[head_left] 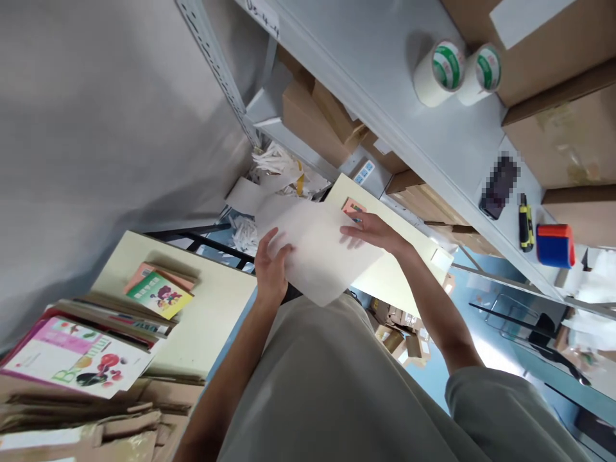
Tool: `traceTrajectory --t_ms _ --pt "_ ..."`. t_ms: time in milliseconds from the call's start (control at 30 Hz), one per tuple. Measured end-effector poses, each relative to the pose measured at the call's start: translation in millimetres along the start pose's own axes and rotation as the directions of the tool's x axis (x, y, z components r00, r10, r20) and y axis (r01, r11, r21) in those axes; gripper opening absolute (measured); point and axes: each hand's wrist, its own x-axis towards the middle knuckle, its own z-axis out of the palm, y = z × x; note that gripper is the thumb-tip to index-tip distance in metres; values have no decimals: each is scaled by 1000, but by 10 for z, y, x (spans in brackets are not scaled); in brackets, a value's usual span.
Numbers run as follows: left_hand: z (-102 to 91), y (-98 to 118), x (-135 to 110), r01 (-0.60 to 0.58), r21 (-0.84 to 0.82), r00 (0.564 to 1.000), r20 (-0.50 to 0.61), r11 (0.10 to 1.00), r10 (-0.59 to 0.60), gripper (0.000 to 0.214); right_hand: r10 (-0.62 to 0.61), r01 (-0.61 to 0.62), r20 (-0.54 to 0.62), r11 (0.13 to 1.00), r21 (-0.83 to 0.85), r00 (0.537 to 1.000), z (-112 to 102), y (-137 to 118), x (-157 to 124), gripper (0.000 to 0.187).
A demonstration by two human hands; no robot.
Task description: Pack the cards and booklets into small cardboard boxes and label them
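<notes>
- Item held: a thin, white, translucent sheet point(317, 250) is in front of the person's lap, between both hands and above floor level.
- Left hand point(272, 269): closed on the sheet's left side, thumb toward the person and fingers showing faintly through the material. The side hold probably steadies a limp item.
- Right hand point(373, 232): at the opposite side, fingertips partly veiled by the sheet. Whether the fingers press on it or merely support it cannot be told. Hands set well apart presumably hold the sheet spread and limit sagging.
- Left side: a cream, flat-topped table point(221, 308) bears a green-and-yellow illustrated book point(161, 294) and, beside it, a pile topped by a white-and-pink book point(86, 366). The books lie flat, cover up, likely for stability and easy reading of titles.
- Right side: a small orange booklet point(353, 205) lies on a second cream tabletop point(399, 276), just beyond the right hand.
- Grey metal shelf point(375, 83): two pale tape rolls with green-and-white cores point(439, 74) stand side by side; a yellow-and-black cutter point(526, 224) lies near the edge, apparently for easy reach.
- Beyond the sheet: a heap of white paper-like strips point(275, 159), contents unclear.
</notes>
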Motion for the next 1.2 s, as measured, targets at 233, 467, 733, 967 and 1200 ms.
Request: traceTrajectory --t_ms 233,467,733,967,1200 --pt "280 -321 -89 -61 64 998 -11 996 61 55 165 -163 177 986 -29 970 -432 269 -534 38" --pt "743 -834 -597 -128 104 992 19 986 127 68 -63 64 -60 998 6 996 -1003 680 -1172 43" --pt "1420 -1529 -1567 -104 253 985 159 962 65 75 -107 109 -176 994 2 979 -1918 1553 -2129 42" --pt "1771 -2076 -1898 155 545 828 384 824 -410 75 47 -3 -300 989 145 953 -2190 2977 -2258 38" --pt "1843 -2128 -1171 -334 902 896 394 273 -205 56 220 -150 -412 969 195 884 -1911 4056 -1918 20"
